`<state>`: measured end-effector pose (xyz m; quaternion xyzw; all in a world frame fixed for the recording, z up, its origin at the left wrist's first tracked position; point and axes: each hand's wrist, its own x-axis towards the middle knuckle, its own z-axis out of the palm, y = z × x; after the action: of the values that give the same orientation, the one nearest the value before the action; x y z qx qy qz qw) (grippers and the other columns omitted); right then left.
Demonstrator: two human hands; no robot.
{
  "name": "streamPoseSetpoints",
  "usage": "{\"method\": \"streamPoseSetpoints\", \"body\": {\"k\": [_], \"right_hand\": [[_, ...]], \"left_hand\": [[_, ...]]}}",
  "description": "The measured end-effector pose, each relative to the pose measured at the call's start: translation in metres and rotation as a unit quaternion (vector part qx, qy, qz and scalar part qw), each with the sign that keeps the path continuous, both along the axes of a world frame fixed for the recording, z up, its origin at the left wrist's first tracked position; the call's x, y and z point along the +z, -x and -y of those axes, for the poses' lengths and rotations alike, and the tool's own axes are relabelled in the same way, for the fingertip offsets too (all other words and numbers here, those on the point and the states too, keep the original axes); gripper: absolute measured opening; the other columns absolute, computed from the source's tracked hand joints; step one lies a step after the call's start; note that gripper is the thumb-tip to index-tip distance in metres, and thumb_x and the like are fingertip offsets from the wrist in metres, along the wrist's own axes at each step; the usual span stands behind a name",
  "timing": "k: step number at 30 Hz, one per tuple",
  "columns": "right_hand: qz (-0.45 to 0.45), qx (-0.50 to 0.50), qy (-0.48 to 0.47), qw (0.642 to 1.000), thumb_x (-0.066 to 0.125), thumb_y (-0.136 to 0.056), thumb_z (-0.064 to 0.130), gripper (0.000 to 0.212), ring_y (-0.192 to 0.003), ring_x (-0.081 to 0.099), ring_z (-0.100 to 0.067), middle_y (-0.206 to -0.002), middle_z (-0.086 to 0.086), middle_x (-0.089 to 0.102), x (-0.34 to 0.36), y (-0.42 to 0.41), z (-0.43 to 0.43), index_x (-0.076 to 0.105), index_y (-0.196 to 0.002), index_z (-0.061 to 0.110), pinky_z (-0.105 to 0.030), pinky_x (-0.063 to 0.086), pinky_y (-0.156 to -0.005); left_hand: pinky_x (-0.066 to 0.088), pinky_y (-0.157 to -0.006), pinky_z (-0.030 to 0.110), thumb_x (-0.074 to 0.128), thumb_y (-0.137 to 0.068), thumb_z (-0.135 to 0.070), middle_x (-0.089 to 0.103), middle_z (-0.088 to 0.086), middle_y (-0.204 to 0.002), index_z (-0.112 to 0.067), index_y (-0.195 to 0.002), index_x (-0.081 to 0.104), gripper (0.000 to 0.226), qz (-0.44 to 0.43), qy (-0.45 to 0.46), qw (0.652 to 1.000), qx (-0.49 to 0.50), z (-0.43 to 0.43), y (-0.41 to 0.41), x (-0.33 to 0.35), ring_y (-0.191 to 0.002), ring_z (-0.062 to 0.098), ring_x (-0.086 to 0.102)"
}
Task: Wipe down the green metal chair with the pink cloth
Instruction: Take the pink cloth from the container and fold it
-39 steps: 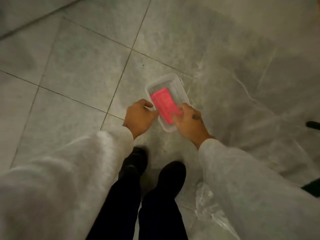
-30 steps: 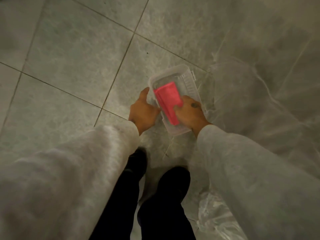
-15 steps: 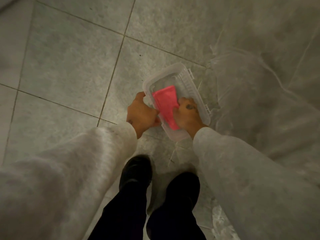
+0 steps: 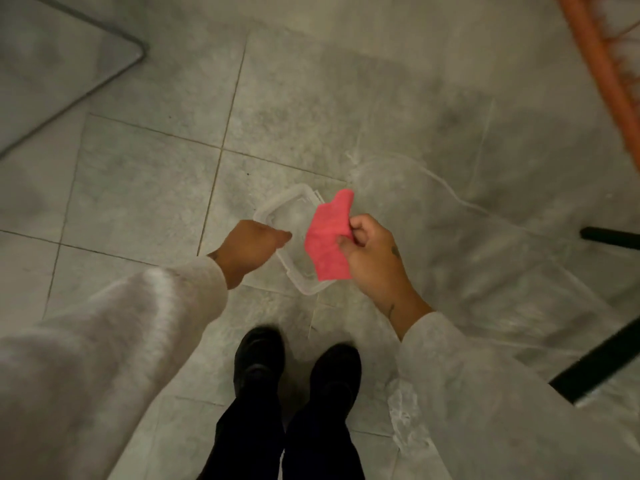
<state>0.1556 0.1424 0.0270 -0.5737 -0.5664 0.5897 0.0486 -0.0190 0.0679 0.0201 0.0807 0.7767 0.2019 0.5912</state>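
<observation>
Grey floor tiles (image 4: 145,188) with thin dark joints are seen from above, and a thin clear plastic sheet (image 4: 485,254) is spread over them on the right side. A clear plastic box (image 4: 277,209) with no lid on it is set on the tiles at the sheet's edge. The pink cloth (image 4: 327,237) is held up over the right side of this box, pinched along its right edge between the thumb and curled fingers of the right hand (image 4: 372,252), so that it hangs flat with one corner pointing away from the person. The left hand (image 4: 251,245) is held over the left rim of the box, just beside the cloth but apart from it; its fingers are blurred, and whether anything is gripped cannot be told. Both arms are covered by pale sleeves (image 4: 104,341). Two black shoes (image 4: 258,358) are planted on the tiles below the hands. An orange woven frame (image 4: 602,64) is cut off by the top right corner, two black bars (image 4: 609,235) by the right edge, and a rounded glass corner (image 4: 69,64) is seen at the top left.
</observation>
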Motion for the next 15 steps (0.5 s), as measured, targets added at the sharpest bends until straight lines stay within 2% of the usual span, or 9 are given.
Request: {"method": "streamPoseSetpoints", "body": {"k": [2, 5, 9, 12, 15], "right_hand": [[-0.034, -0.040, 0.014, 0.999, 0.059, -0.091, 0.003, 0.016, -0.076, 0.064, -0.009, -0.086, 0.002, 0.071, 0.031, -0.003, -0.008, 0.061, -0.091, 0.019, -0.029, 0.052, -0.072], [-0.088, -0.103, 0.050, 0.990, 0.060, -0.091, -0.002, 0.018, -0.078, 0.065, -0.009, -0.084, 0.002, 0.072, 0.074, -0.007, -0.017, 0.061, -0.091, 0.016, -0.028, 0.052, -0.074], [-0.140, -0.164, 0.100, 0.971, 0.061, -0.092, 0.003, 0.011, -0.084, 0.069, -0.015, -0.093, -0.006, 0.074, 0.132, -0.018, -0.025, 0.062, -0.098, 0.011, -0.032, 0.053, -0.074], [-0.165, -0.202, 0.107, 0.960, 0.060, -0.091, 0.001, 0.011, -0.083, 0.068, -0.018, -0.091, -0.009, 0.073, 0.174, -0.030, -0.025, 0.062, -0.096, 0.011, -0.034, 0.051, -0.074], [-0.183, -0.233, 0.109, 0.949, 0.058, -0.092, -0.001, 0.014, -0.081, 0.067, -0.017, -0.091, -0.010, 0.072, 0.219, -0.039, -0.018, 0.062, -0.099, 0.010, -0.030, 0.051, -0.073]], "left_hand": [[0.049, -0.101, 0.037, 0.066, -0.093, -0.030, 0.073, 0.007, -0.107, -0.008, -0.104, 0.072, 0.026, 0.060, -0.011, 0.998, -0.004, -0.012, -0.007, 0.028, -0.107, 0.023, 0.066], [0.046, -0.105, 0.035, 0.059, -0.096, -0.036, 0.074, 0.006, -0.112, -0.007, -0.115, 0.071, 0.037, 0.143, -0.030, 0.989, -0.007, -0.029, -0.019, 0.067, -0.112, 0.019, 0.066], [0.046, -0.107, 0.039, 0.055, -0.096, -0.026, 0.072, 0.012, -0.118, -0.002, -0.125, 0.065, 0.039, 0.221, -0.086, 0.971, 0.036, -0.047, -0.022, 0.126, -0.116, 0.026, 0.065], [0.047, -0.105, 0.039, 0.053, -0.098, -0.025, 0.070, 0.012, -0.122, -0.006, -0.129, 0.062, 0.037, 0.244, -0.121, 0.962, 0.020, -0.053, -0.027, 0.173, -0.115, 0.025, 0.065], [0.041, -0.110, 0.038, 0.053, -0.098, -0.026, 0.070, -0.001, -0.123, -0.015, -0.123, 0.068, 0.032, 0.212, -0.151, 0.965, -0.023, -0.054, -0.034, 0.220, -0.120, 0.014, 0.061]]}}
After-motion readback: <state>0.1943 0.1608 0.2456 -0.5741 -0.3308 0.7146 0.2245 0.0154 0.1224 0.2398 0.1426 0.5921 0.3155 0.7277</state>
